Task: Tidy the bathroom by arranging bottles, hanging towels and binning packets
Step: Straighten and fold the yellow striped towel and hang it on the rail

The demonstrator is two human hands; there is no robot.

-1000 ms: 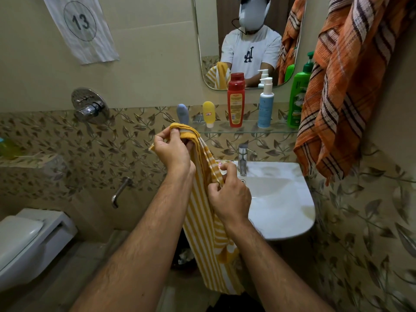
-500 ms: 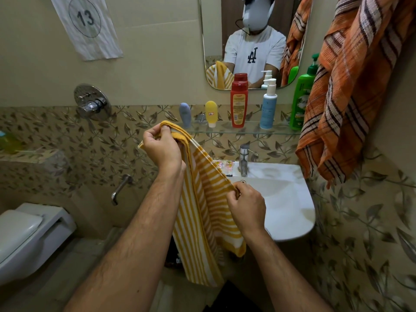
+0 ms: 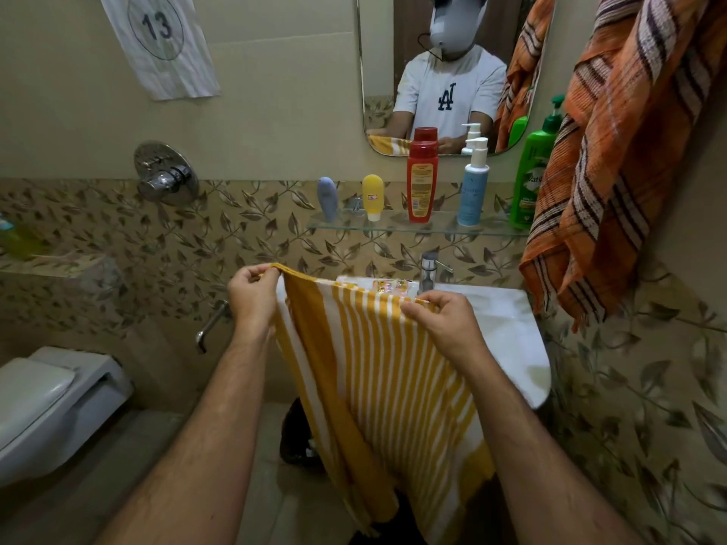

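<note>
While packets (image 3: pixel 391 286) lie on sink (image 3: pixel 507 332) | both hands pinch towel (image 3: pixel 377 367)

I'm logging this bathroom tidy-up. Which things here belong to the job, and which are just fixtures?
Job:
yellow striped towel, held by left hand and right hand
orange plaid towel
bottles on glass shelf, e.g. red bottle
packets on the sink

Fixtures:
sink
mirror
toilet

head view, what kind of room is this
A small home bathroom, most likely: a toilet at left, a white washbasin with a tap, and a mirror above a glass shelf of bottles.
</note>
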